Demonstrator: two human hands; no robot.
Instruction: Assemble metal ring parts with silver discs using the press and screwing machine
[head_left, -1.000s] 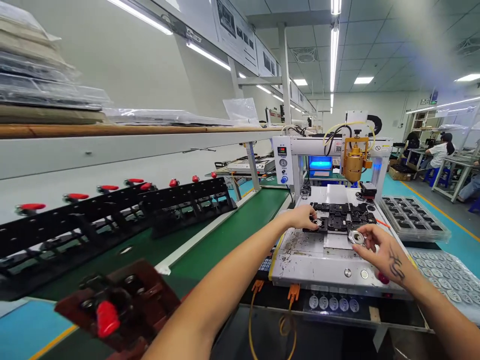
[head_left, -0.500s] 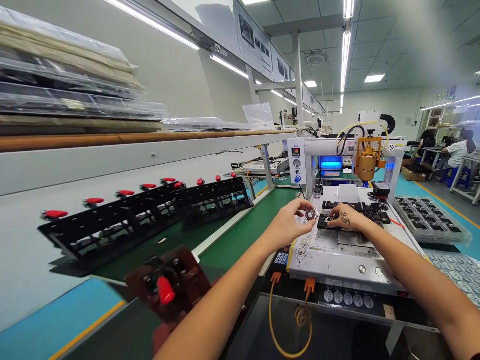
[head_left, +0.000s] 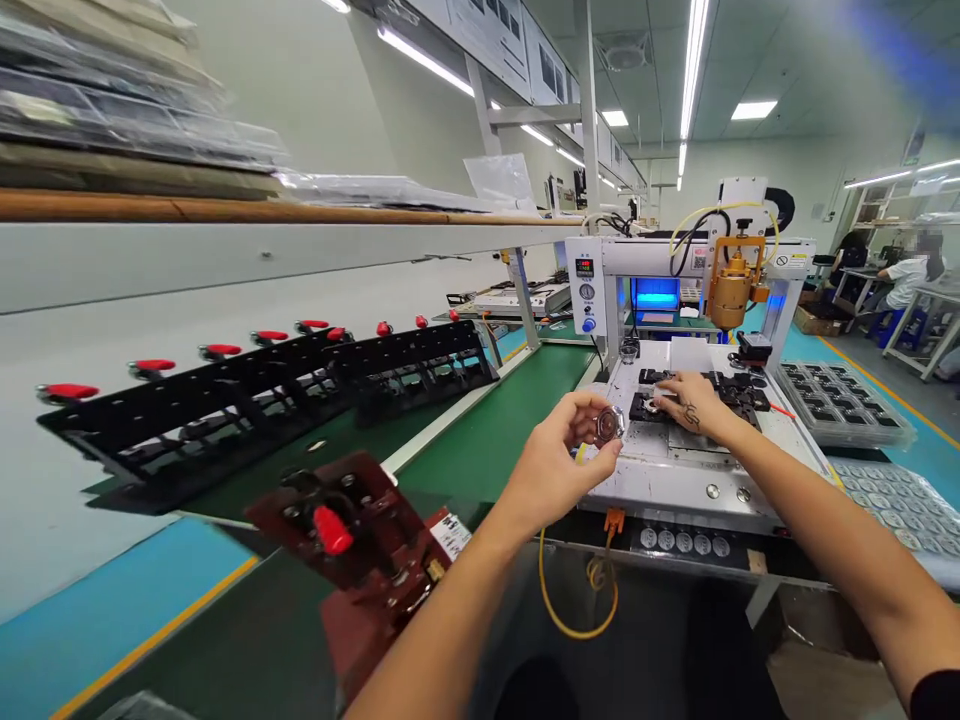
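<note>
Away from the machine your left hand has drawn back toward you, bringing its ring with it, now turned more squarely to your view; your right hand stays on the machine's bed. Your left grip is nearly closed, thumb and fingers pinching the ring by its edge, just off the machine's near left corner. That hold likely keeps your fingertips off its face and leaves it open to your eye. Your right fingers bend down at the left end of the black jig, beside a pale disc; the jig sits on the machine's bed, presumably so its seats lie within reach of the gold head above. Stock probably waits right of the machine for easy picking: a tray and, nearer you, a sheet of round pieces.

You can't tell whether your right grip has hold of the disc. Your hand covers part of the jig, the ring's finer detail is too small to read, and the sheet is cut off.
</note>
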